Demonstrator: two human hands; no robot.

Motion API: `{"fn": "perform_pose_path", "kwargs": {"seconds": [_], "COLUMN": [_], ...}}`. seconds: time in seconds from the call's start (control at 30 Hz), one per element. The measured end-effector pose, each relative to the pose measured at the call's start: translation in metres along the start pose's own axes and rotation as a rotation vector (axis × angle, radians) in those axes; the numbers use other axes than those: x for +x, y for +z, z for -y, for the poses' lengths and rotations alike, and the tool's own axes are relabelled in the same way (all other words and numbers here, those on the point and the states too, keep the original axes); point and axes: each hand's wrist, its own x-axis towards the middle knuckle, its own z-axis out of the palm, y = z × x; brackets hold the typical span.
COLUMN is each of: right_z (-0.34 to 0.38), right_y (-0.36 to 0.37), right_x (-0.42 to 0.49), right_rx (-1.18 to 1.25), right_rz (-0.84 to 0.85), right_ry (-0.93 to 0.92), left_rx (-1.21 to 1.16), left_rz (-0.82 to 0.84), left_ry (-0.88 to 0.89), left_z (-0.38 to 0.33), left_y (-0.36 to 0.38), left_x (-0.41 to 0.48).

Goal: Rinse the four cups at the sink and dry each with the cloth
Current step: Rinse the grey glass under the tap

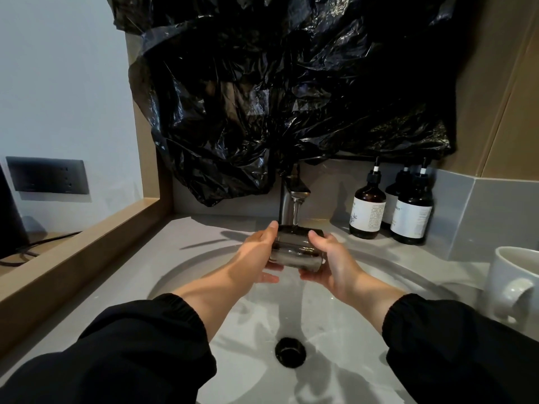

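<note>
A: Status at the faucet?

B: Running. The water stream drops from the spout straight onto a smoky glass cup. The cup lies on its side directly under the spout, over the sink.

A: Hands?

B: Both clamped on the cup, one at each end. Left hand grips the left end, thumb on top, fingers curled underneath. Right hand grips the right end the same way. The hands don't touch each other; the cup sits between them. Black sleeves end at the forearms.

A: Which end is the mouth?

B: Cannot tell, the hands cover both ends.

A: Anything else around?

B: White mug right of the faucet and nearer the camera, upright on the counter, handle toward the camera, partly cut by the frame edge. Brown pump bottles right of the faucet against the back wall, standing close together. Drain in front of the faucet, at the basin bottom. Black plastic bag hangs above and behind the faucet. Dark wall plate far left of it.
</note>
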Motion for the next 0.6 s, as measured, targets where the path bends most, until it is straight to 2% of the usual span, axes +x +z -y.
{"fn": "perform_pose_path", "kwargs": {"seconds": [0.1,0.27,0.43,0.6], "right_z": [0.0008,-0.0021,0.0059,0.0054], "right_y": [0.0012,0.0039,0.0027,-0.0012], "right_x": [0.0004,0.0026,0.0007,0.0012], "right_rx": [-0.041,-0.127,-0.215,-0.083], "right_rz": [0.020,0.044,-0.021,-0.122], "right_ry": [-0.041,0.054,0.243,0.245], "left_rx": [-0.018,-0.233,-0.109,-0.020], "left_rz": [0.021,-0.016,0.048,0.139], "left_ry": [-0.057,-0.061,0.024,-0.016], "left_z": [0.0018,0.0034,0.0080,0.0089], "left_y": [0.0018,0.0025,0.0013,0.0061], "left_x": [-0.0014,0.0025,0.0061,0.0015]}}
